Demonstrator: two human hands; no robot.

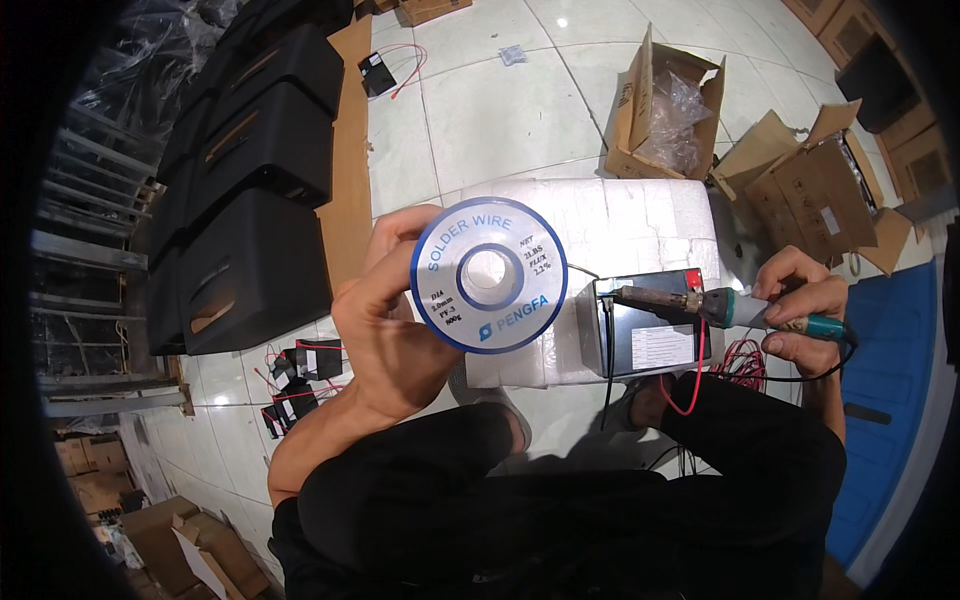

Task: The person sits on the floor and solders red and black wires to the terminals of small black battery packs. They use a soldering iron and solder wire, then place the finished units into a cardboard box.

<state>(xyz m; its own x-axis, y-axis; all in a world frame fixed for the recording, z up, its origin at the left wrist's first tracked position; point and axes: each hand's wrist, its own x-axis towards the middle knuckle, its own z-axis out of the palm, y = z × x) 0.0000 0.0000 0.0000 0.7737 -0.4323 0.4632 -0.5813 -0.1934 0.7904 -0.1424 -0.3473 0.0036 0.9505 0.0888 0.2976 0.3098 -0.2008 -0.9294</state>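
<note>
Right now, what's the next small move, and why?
Maybe ease the solder strand toward the tip of the soldering iron: the right hand holds that tip by the black wire on the battery, and the strand reaches close from the spool in the left hand.

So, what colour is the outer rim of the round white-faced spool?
The outer rim of the spool is blue, clearest in the head view.

Before you: white film-wrapped foam-like block [610, 218], bearing 1 black rectangular battery [648, 320] at right end. Around you, glossy white tiled floor [490, 115], carrying 2 open brown cardboard boxes [631, 110], small black red-wired blocks [320, 362].
</note>
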